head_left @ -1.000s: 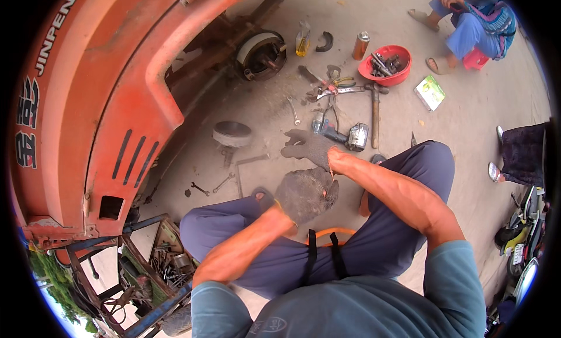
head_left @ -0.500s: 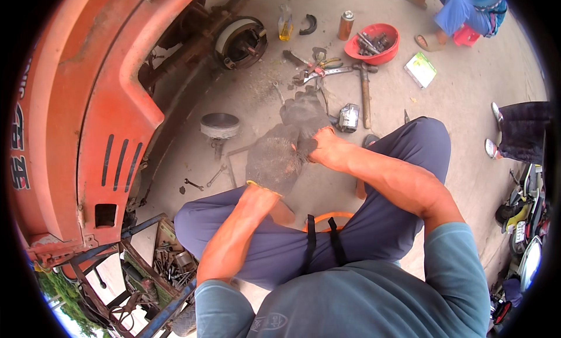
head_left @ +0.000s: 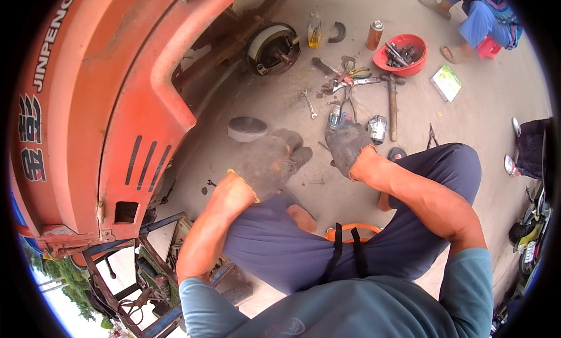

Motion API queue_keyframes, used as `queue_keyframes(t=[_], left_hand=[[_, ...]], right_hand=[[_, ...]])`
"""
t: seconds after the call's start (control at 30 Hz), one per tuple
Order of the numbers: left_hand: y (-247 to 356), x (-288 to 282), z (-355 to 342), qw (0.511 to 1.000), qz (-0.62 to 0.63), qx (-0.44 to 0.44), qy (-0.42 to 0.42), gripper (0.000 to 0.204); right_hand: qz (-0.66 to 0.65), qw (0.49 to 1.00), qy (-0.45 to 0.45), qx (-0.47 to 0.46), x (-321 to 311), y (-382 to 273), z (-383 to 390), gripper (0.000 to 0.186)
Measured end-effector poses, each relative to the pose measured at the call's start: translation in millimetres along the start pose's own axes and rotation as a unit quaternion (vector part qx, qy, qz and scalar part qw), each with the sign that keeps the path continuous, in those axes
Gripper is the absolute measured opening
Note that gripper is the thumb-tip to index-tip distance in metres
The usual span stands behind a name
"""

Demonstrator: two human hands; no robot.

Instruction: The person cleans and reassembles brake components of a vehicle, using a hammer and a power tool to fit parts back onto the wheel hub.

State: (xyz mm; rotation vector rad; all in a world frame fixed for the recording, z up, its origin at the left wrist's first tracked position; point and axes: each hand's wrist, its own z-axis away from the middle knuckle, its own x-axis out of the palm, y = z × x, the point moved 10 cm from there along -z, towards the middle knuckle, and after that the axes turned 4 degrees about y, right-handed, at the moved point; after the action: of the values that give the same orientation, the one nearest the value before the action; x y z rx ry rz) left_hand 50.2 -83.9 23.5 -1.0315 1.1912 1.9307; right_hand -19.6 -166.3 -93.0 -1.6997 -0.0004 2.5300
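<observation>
"Cordless driver (head_left: 335, 117): where?"
"On the ground (head_left: 479, 127), partly covered by the right hand (head_left: 349, 147) (grip cannot be told)."
"Left hand (head_left: 263, 165)?"
"Beside the round drum (head_left: 247, 129), fingers half-curled; palm hidden, so grip unconfirmed."

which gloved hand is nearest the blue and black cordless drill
The right hand, gloved in dark grey fabric: it hides part of the drill, while the left hand, also grey-gloved, is farther left.

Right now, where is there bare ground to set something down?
Bare ground shows between the hammer and the green-and-white box, and between the drum and small wrench. It is crowded around and beyond the right hand: cordless tool, pliers, adjustable wrench.
</observation>
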Motion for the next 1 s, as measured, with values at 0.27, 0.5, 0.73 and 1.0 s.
queue_keyframes(t=[0.27, 0.5, 0.73, 1.0], left_hand=[[-291, 30, -46, 0.949, -0.207, -0.224, 0.083, 0.038], [-321, 42, -71, 0.921, -0.255, -0.079, 0.283, 0.038], [-313, 61, -46, 0.941, -0.152, -0.296, 0.053, 0.042], [-296, 37, -66, 0.941, -0.225, -0.225, 0.117, 0.043]], right_hand=[[0.015, 0.988, 0.152, -0.028, -40, -6, 19, 0.036], [-0.113, 0.99, 0.079, 0.033, -45, -2, 15, 0.024], [-0.219, 0.963, 0.156, -0.002, -66, -1, 20, 0.027], [-0.115, 0.972, 0.203, -0.027, -66, 7, 31, 0.022]])
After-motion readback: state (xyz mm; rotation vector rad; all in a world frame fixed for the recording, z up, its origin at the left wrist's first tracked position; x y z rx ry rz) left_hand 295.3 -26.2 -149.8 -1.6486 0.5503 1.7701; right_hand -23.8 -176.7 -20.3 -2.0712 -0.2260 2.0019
